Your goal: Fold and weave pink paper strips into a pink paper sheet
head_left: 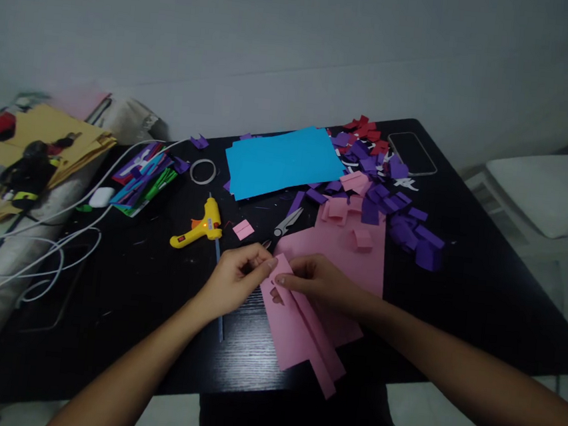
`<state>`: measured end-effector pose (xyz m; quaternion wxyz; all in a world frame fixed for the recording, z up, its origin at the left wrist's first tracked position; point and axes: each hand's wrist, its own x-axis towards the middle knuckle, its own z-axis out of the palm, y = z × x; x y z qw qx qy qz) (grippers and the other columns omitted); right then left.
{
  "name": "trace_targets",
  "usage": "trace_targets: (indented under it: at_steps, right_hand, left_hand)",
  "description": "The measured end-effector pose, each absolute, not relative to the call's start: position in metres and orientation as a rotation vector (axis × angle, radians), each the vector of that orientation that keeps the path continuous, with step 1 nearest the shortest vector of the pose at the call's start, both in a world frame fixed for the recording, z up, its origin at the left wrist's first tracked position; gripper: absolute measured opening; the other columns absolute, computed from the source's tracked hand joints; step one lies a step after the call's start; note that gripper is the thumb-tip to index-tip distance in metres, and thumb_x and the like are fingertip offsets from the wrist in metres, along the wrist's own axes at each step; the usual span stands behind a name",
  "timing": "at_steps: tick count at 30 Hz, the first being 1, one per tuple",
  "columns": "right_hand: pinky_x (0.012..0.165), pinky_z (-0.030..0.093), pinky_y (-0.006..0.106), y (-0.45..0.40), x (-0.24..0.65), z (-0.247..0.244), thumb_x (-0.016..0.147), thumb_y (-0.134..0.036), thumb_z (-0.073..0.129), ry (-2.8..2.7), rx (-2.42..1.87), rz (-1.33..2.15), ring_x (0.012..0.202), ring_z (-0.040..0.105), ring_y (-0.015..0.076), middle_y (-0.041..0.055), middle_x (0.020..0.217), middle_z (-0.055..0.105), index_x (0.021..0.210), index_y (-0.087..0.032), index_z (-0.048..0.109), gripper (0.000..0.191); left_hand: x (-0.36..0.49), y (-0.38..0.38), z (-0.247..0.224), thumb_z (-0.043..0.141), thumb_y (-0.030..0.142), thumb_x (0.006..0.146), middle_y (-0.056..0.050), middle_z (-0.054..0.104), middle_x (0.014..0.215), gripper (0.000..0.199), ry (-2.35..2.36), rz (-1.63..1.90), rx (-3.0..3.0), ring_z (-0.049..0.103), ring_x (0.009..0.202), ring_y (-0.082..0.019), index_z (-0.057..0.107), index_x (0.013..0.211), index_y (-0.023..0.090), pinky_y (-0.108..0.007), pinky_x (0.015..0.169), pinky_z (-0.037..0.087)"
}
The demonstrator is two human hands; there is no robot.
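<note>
Both hands hold a pink sheet of paper [290,334] with a cut-out at its upper part and a long strip folded along its right side. My left hand [240,276] pinches the sheet's top left corner between thumb and fingers. Close beside it, my right hand [322,280] is closed on the upper right of the same sheet. Under the right hand lies a larger pink sheet [354,266] with small folded pink pieces [337,208] on it. Scissors [288,221] rest just beyond the hands, their handles partly hidden. A small pink piece [243,229] lies left of them.
A yellow glue gun [202,224] lies left of the hands, with a glue stick below it. Blue sheets [286,160] are stacked at the back. Purple folded pieces [403,231], red pieces [367,128] and a phone [413,153] lie to the right. White cables [59,248] cross the left side.
</note>
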<state>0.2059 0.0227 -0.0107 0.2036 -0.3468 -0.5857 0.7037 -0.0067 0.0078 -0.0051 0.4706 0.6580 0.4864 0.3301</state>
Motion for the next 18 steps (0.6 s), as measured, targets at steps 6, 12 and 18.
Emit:
trace_targets:
  at_steps: [6,12,18]
  right_hand:
    - [0.082,0.053,0.034,0.023,0.205,-0.007,0.089,-0.055,0.072,-1.462,-0.882,2.106,0.081,0.070,0.0208,0.0064,0.080,0.076,0.075,-0.015,0.074,0.042]
    - [0.085,0.054,0.036,0.024,0.206,-0.010,0.084,-0.054,0.079,-1.372,-0.859,2.133,0.078,0.071,0.0200,0.0064,0.077,0.076,0.075,-0.014,0.075,0.041]
    - [0.086,0.056,0.036,0.024,0.207,-0.010,0.084,-0.054,0.080,-1.360,-0.892,2.132,0.078,0.072,0.0202,0.0063,0.076,0.076,0.077,-0.013,0.076,0.041]
  left_hand:
    - [-0.008,0.009,-0.003,0.065,0.036,0.096,0.003,0.057,0.059,0.026,1.241,0.912,1.544,0.050,0.054,-0.009,0.068,0.080,0.016,-0.021,0.053,0.039]
    - [-0.014,0.013,-0.002,0.067,0.036,0.094,0.003,0.059,0.058,0.026,1.327,0.999,1.490,0.052,0.052,-0.010,0.067,0.076,0.016,-0.021,0.052,0.040]
    - [-0.018,0.016,0.000,0.069,0.036,0.091,0.003,0.060,0.056,0.024,1.352,1.048,1.394,0.054,0.050,-0.010,0.066,0.076,0.017,-0.021,0.051,0.043]
